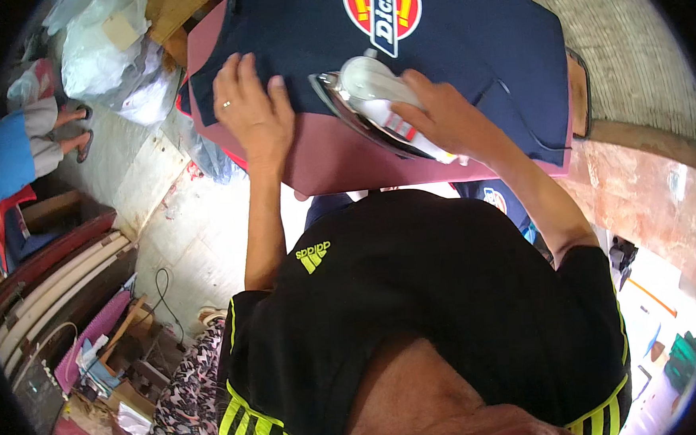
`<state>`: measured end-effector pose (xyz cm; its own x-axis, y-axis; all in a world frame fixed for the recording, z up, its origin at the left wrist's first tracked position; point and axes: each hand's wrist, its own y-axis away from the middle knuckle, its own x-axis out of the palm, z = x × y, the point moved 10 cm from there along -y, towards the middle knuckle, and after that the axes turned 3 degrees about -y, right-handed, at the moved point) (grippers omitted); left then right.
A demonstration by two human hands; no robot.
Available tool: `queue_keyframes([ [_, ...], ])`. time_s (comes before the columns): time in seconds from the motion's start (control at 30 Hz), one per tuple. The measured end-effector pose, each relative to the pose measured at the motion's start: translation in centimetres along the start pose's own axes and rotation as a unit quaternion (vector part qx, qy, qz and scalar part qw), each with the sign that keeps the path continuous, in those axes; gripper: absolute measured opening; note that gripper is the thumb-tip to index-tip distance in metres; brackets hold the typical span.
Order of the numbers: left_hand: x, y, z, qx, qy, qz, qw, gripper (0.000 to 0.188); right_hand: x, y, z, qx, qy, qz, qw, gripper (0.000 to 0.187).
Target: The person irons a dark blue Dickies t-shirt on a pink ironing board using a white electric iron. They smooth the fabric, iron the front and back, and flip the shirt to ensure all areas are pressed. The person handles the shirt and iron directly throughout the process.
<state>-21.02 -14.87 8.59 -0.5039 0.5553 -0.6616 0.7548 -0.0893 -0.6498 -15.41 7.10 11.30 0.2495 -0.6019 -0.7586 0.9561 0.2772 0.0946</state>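
Note:
A dark navy cloth garment (296,25) with a round red, yellow and white printed emblem (383,8) is spread over a pink-covered ironing board (324,159). My left hand (253,104) lies flat on the cloth near its left side, fingers stretched out, a ring on one finger. Around the handle of a white and grey clothes iron (376,96) my right hand (441,116) is closed. The iron's metal soleplate rests along the cloth's near edge, its tip pointing up and left, a little right of my left hand. A thin dark cord lies across the cloth on the right.
White plastic bags (115,56) are heaped beyond the board on the left. Another person in blue (6,163) stands at the far left. Boards and odds and ends (73,290) are stacked at lower left. A woven mat (631,33) lies at the far right.

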Motion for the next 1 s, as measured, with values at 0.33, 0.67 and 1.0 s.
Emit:
queue_keyframes([
  [0.33, 10.5, 3.7, -10.8, 0.095, -0.012, 0.212, 0.973, 0.073, -4.7, 13.0, -11.3, 0.229, -0.179, -0.206, 0.934, 0.029],
  [0.67, 11.0, 3.7, -11.2, 0.088, -0.037, 0.273, 0.957, 0.069, -4.5, 5.4, -9.8, 0.159, -0.35, -0.307, 0.871, 0.021],
  [1.0, 11.0, 3.6, -12.3, 0.117, -0.058, 0.258, 0.957, 0.078, -22.8, 2.4, -25.5, 0.08, 0.247, -0.383, 0.887, 0.031],
])
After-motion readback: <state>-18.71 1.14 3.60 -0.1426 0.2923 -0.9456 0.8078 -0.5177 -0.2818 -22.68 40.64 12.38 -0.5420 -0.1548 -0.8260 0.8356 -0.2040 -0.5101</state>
